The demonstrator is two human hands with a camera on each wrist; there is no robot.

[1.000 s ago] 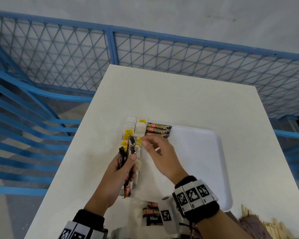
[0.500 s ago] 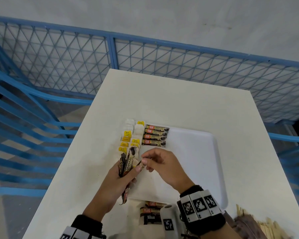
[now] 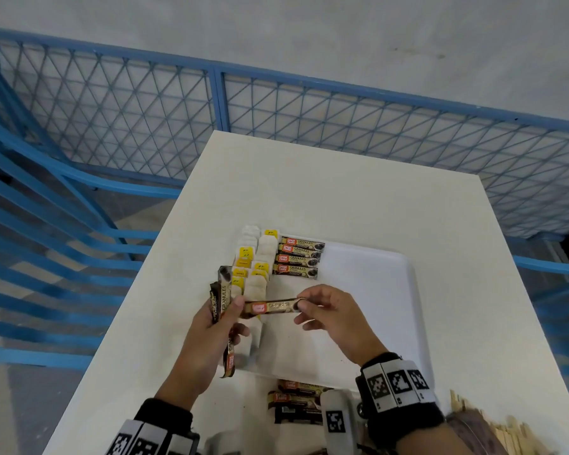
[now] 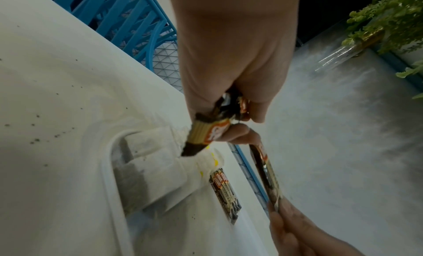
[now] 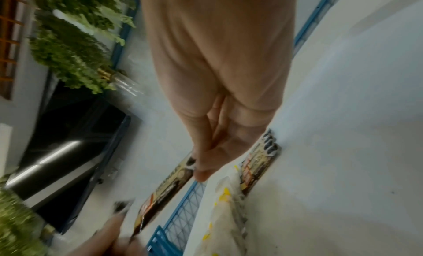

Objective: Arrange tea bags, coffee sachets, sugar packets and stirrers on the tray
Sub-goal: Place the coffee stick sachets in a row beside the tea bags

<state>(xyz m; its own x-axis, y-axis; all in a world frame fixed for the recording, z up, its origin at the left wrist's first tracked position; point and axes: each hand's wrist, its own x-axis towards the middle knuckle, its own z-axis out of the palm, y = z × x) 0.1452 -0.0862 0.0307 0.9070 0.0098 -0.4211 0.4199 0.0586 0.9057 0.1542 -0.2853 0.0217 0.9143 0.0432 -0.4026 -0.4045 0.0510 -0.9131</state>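
Note:
A white tray (image 3: 368, 290) lies on the white table. Tea bags with yellow tags (image 3: 255, 267) fill its left side, and several brown coffee sachets (image 3: 298, 257) lie in a stack at its far left corner. My left hand (image 3: 211, 323) grips a bundle of coffee sachets (image 3: 222, 297) upright over the tray's left edge. My right hand (image 3: 322, 310) pinches the right end of one coffee sachet (image 3: 270, 306), held level above the tray, its left end by my left thumb. The left wrist view shows the bundle (image 4: 206, 131) in my fist and the single sachet (image 4: 265, 173).
More coffee sachets (image 3: 296, 402) lie on the table in front of the tray. Wooden stirrers (image 3: 506, 435) sit at the near right corner. A blue mesh fence (image 3: 276, 126) runs behind and to the left of the table.
My right hand has drawn one sachet out of the left hand's bundle and now holds it level to the right. Before, its fingers were just reaching the bundle.

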